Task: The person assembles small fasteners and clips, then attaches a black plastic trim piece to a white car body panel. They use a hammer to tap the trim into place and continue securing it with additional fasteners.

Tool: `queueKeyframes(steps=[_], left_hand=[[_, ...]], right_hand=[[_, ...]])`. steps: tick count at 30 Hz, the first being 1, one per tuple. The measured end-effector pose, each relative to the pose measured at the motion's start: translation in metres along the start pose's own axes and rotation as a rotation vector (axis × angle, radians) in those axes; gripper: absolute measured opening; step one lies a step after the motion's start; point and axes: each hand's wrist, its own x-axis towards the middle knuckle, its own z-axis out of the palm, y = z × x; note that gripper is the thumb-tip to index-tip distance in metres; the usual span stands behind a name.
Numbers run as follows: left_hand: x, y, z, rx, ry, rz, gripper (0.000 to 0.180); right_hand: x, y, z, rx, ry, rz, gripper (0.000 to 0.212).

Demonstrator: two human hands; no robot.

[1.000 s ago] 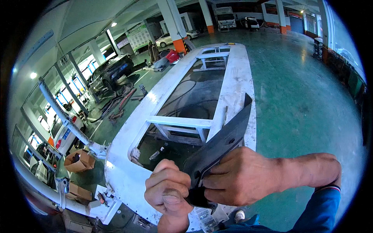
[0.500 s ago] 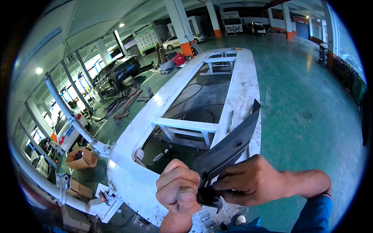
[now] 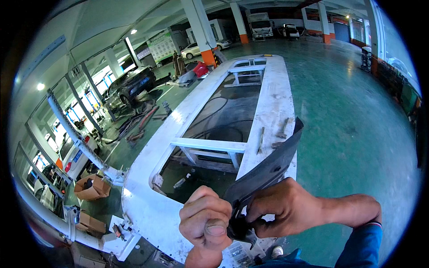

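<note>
One dark strip (image 3: 268,172) rises slanting from both hands over the white frame (image 3: 268,102). Since a second ago it has been lifted slightly and its lower end worked between the hands, so handling continues. Left hand (image 3: 205,221) is fisted beside its lower end; right hand (image 3: 286,207) pinches that end. Two cartons (image 3: 91,187) lie on the floor.

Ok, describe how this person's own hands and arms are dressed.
Both hands are bare, no gloves: left hand, right hand. The right forearm is uncovered up to a blue sleeve with a thin red-and-white edge. No sleeve shows on the left wrist.
</note>
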Motion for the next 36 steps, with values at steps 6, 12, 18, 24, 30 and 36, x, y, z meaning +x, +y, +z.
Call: queueKeyframes(steps=[6,12,18,24,30,36], left_hand=[[0.003,0.003,0.0,0.005,0.012,-0.032,0.059],[0.001,0.005,-0.005,0.009,0.042,-0.065,0.059],[0.003,0.009,-0.008,-0.008,0.009,-0.108,0.056],[0.0,0.004,-0.011,0.081,0.03,0.022,0.055],[-0.004,0.007,-0.009,0.135,0.021,0.072,0.054],[-0.006,0.007,-0.01,0.092,0.041,0.047,0.052]], right_hand=[[0.007,0.006,0.001,-0.16,-0.018,-0.199,0.013],[0.008,0.018,0.001,-0.183,-0.063,-0.344,0.018],[0.019,0.011,-0.007,-0.292,-0.199,-0.469,0.023],[0.015,0.008,-0.006,-0.277,-0.233,-0.3,0.01],[0.003,0.011,0.003,0.143,-0.14,-0.038,0.016],[0.013,-0.011,-0.005,0.068,-0.255,0.39,0.021]])
